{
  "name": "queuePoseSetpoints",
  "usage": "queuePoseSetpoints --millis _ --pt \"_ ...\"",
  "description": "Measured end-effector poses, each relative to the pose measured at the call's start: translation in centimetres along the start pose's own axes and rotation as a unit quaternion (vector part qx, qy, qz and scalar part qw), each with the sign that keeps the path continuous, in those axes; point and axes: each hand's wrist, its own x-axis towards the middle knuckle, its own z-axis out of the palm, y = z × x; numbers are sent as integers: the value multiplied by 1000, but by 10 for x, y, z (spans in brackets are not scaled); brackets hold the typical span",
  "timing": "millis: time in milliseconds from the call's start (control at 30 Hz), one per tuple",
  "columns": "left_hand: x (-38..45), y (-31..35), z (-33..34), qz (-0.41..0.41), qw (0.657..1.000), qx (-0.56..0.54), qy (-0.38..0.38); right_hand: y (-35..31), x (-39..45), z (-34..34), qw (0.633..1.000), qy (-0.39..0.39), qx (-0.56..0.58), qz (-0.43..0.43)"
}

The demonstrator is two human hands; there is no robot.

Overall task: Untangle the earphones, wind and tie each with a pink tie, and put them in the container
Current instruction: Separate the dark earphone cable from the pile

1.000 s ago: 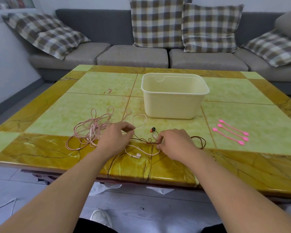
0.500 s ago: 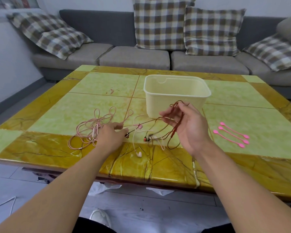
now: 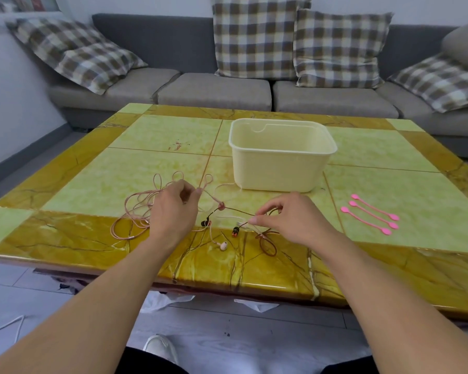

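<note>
Pink cord (image 3: 135,209) is heaped in loose loops at the left, on the table (image 3: 92,184) near its front edge. Our left hand (image 3: 173,211) sits just right of that heap, fingers (image 3: 197,190) closed narrow on a pink strand. From there a pink line drops right to a small pink knot or slider (image 3: 221,206), where the dark brown cord (image 3: 241,211) crosses; which it is we can't tell. The brown cord runs roughly left to right from that crossing into our right hand (image 3: 295,220), thumb and forefinger pinched on it. Black earbuds (image 3: 206,222) and a white earbud (image 3: 223,245) lie between the hands, nearer us. So the snag sits between both hands and a bit far of them, slightly closer to the left. We judge the next pull wants hands apart along that axis. Room: the container (image 3: 281,155) is close behind the right hand, the pink ties (image 3: 370,214) are well right, the front edge is near, and there's open table at far left.
</note>
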Motion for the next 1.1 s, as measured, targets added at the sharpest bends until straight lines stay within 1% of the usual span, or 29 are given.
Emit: queuePoseSetpoints --millis 133,200,267,333,433,533,633,767,867,933,967,1033,1100 --pt "-3 5 -1 32 999 -3 -18 -4 3 6 999 9 -42 -23" --pt "-3 7 -1 55 998 12 -43 -6 4 9 999 15 -9 -34" --pt "-5 8 -1 70 995 22 -65 -8 4 12 997 24 53 -52" --pt "-6 9 -1 58 994 22 -94 -11 4 14 992 41 100 -60" --pt "-6 5 0 32 987 25 -158 -12 5 16 989 61 118 -68" --pt "-7 1 3 44 974 48 -215 -11 5 18 987 49 139 -68" --pt "-9 3 3 68 970 43 -228 -16 2 18 976 46 193 -90" --pt "-11 8 3 86 972 30 -216 -24 -4 14 950 33 294 -98" --pt "-9 6 3 55 975 16 -216 -27 -4 11 924 31 373 -82" --pt "-10 9 0 46 971 6 -234 -27 -2 10 919 33 387 -66" --pt "-11 12 -2 41 968 -10 -246 -26 -2 10 920 28 386 -56" --pt "-12 16 -5 0 964 -62 -257 -21 0 12 927 11 373 -33" --pt "-12 15 -6 -43 965 -100 -238 -16 1 15 948 -3 317 -28"
